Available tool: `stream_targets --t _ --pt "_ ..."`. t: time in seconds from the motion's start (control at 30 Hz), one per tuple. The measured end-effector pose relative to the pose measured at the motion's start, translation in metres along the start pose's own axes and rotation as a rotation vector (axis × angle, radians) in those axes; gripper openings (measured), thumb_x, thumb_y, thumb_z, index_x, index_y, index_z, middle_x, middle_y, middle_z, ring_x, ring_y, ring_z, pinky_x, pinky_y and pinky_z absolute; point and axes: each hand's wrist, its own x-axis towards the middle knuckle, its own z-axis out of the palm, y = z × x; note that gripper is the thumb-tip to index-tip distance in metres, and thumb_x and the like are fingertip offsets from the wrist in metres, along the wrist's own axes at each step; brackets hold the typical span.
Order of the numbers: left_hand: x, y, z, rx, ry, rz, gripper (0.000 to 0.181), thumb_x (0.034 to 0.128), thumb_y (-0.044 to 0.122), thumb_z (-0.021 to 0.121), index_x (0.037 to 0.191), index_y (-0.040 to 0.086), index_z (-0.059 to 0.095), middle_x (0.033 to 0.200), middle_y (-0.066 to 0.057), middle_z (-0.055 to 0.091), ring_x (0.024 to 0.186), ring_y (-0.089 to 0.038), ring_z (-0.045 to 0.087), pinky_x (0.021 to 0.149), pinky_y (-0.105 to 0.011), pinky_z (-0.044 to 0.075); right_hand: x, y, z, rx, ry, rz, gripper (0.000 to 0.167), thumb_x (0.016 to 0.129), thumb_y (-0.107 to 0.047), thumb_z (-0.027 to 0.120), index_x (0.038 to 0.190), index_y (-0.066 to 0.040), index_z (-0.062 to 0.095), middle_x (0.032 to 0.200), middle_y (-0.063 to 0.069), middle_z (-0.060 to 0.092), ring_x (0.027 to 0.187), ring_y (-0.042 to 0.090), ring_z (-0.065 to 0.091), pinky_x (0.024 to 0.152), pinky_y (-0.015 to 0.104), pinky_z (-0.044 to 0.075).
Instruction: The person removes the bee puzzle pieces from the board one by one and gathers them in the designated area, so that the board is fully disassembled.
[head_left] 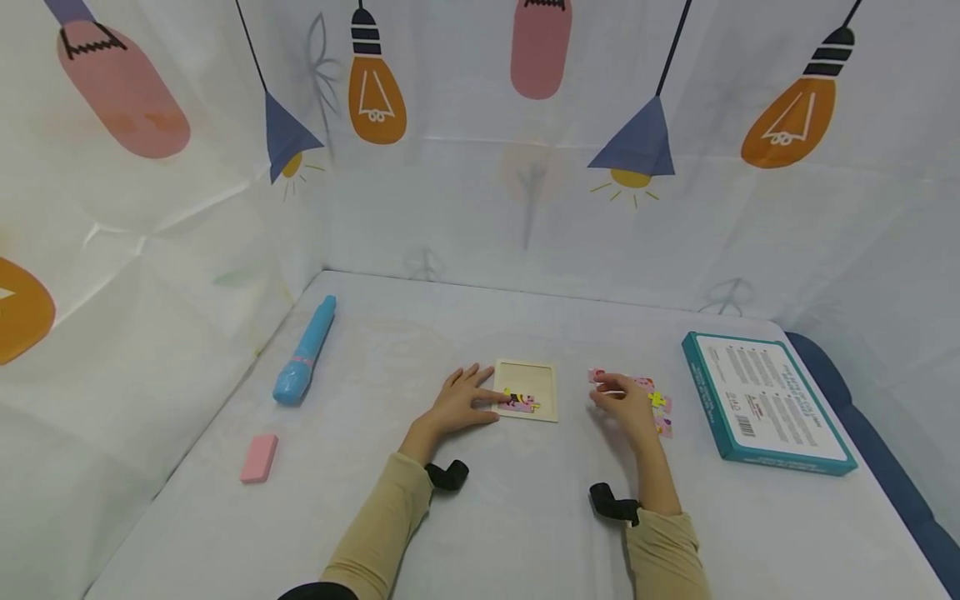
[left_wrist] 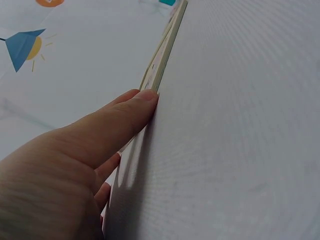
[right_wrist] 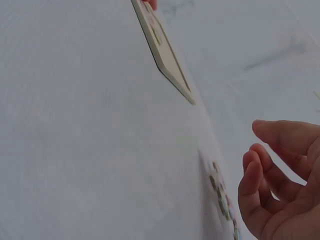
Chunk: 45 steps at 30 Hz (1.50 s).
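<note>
A shallow cream puzzle tray [head_left: 536, 375] lies on the table in the head view, with a few joined jigsaw pieces [head_left: 525, 405] at its lower left. My left hand [head_left: 459, 402] rests at the tray's left side, its thumb touching the edge and its index finger reaching over the pieces. Loose pink and yellow jigsaw pieces [head_left: 663, 402] lie to the tray's right. Over them hovers my right hand [head_left: 628, 407], partly hiding them. In the right wrist view its fingers [right_wrist: 250, 185] bend loosely, apart from the thumb, with nothing seen between them.
A teal-edged box [head_left: 772, 400] lies at the right, near a dark blue chair [head_left: 825, 367]. On the left are a blue microphone-shaped object [head_left: 306, 350] and a pink block [head_left: 259, 458]. A lamp-patterned curtain [head_left: 465, 192] hangs behind the table.
</note>
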Motion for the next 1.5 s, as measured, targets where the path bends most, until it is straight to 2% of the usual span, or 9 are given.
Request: stream_targets --t 0.13,0.33,0.5,0.77,1.03,1.17,1.23,1.37,1.5 --pt "0.000 0.001 0.000 -0.003 -0.004 -0.010 0.037 0.0829 0.040 0.066 0.118 0.028 0.065 0.149 -0.008 0.031 0.140 -0.030 0.016 0.112 -0.048 0.007 0.003 -0.007 0.016 0.035 -0.046 -0.052 0.033 0.085 -0.012 0.065 0.116 -0.002 0.060 0.107 0.016 0.059 0.092 0.025 0.056 0.069 0.020 0.047" --pt "0.000 0.001 -0.001 0.002 -0.007 -0.013 0.037 0.0828 0.040 0.066 0.118 0.028 0.065 0.149 -0.008 0.031 0.140 -0.030 0.016 0.112 -0.048 0.007 0.005 -0.014 0.037 0.035 -0.102 -0.076 0.031 0.084 -0.012 0.066 0.114 -0.003 0.061 0.105 0.015 0.061 0.093 0.025 0.057 0.071 0.024 0.046" --pt "0.000 0.002 -0.001 0.006 -0.010 -0.010 0.037 0.0832 0.041 0.065 0.118 0.028 0.065 0.148 -0.008 0.032 0.140 -0.031 0.016 0.112 -0.049 0.007 0.005 -0.020 0.050 0.052 -0.142 -0.120 0.029 0.083 -0.009 0.068 0.110 -0.001 0.062 0.102 0.016 0.062 0.087 0.023 0.058 0.066 0.025 0.045" --pt "0.001 0.001 0.000 0.008 -0.010 -0.012 0.037 0.0835 0.041 0.064 0.118 0.029 0.065 0.149 -0.007 0.031 0.140 -0.031 0.016 0.112 -0.049 0.006 0.003 -0.028 0.063 0.041 -0.146 -0.150 0.025 0.081 -0.007 0.070 0.104 -0.001 0.065 0.096 0.014 0.065 0.085 0.023 0.063 0.064 0.024 0.047" --pt "0.001 0.000 0.000 0.013 0.005 0.006 0.037 0.0834 0.042 0.064 0.118 0.028 0.065 0.148 -0.008 0.032 0.139 -0.031 0.018 0.112 -0.049 0.008 0.003 -0.026 0.073 -0.267 -0.208 -0.272 0.029 0.077 -0.014 0.073 0.104 -0.005 0.068 0.092 0.009 0.059 0.081 0.021 0.052 0.071 0.034 0.044" --pt "0.001 0.000 0.000 0.010 0.010 0.013 0.037 0.0834 0.041 0.064 0.118 0.028 0.065 0.148 -0.009 0.032 0.139 -0.032 0.018 0.112 -0.050 0.008 0.000 -0.025 0.073 -0.336 -0.221 -0.351 0.031 0.073 -0.022 0.077 0.099 -0.006 0.070 0.090 0.009 0.054 0.083 0.023 0.050 0.076 0.039 0.042" --pt "0.001 -0.001 0.001 0.011 0.010 0.013 0.037 0.0834 0.041 0.064 0.118 0.028 0.065 0.148 -0.009 0.033 0.139 -0.032 0.018 0.111 -0.050 0.009 0.000 -0.024 0.074 -0.334 -0.226 -0.361 0.029 0.073 -0.024 0.077 0.095 -0.007 0.070 0.091 0.010 0.053 0.086 0.025 0.051 0.079 0.042 0.042" --pt "0.001 -0.001 0.001 0.016 0.009 0.009 0.037 0.0832 0.041 0.065 0.118 0.028 0.065 0.148 -0.008 0.033 0.139 -0.031 0.018 0.112 -0.050 0.008 0.003 -0.023 0.077 -0.308 -0.228 -0.312 0.025 0.072 -0.017 0.078 0.092 -0.009 0.066 0.095 0.010 0.056 0.091 0.026 0.052 0.085 0.045 0.041" --pt "0.001 -0.002 0.002 0.014 0.010 0.008 0.037 0.0831 0.041 0.065 0.118 0.028 0.065 0.148 -0.008 0.032 0.139 -0.031 0.018 0.112 -0.049 0.008 0.002 -0.025 0.078 -0.249 -0.241 -0.271 0.023 0.074 -0.010 0.075 0.092 -0.009 0.061 0.090 0.006 0.060 0.080 0.018 0.052 0.072 0.033 0.043"
